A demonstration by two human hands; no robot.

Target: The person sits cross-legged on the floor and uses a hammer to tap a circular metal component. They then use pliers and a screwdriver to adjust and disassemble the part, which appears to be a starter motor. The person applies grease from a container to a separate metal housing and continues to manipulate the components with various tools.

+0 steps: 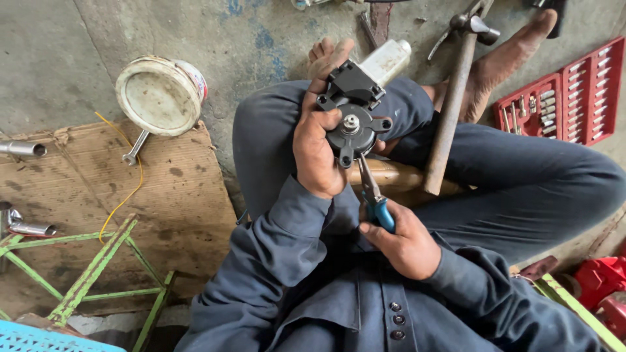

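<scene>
My left hand point(316, 146) grips a small motor assembly point(355, 107): a black round gear housing with a silver centre shaft, joined to a white cylindrical motor body pointing away from me. My right hand point(403, 242) holds blue-handled needle-nose pliers point(373, 195) below it. Their tip points up and reaches the lower edge of the black housing. Both hands work over my lap, where I sit cross-legged in dark blue clothes.
A hammer point(456, 85) leans across my right leg. A red socket and bit set point(574, 94) lies open at right. A round white tin point(160, 94) sits at left on cardboard point(176, 195), with a yellow wire, metal tubes and a green frame point(91, 274).
</scene>
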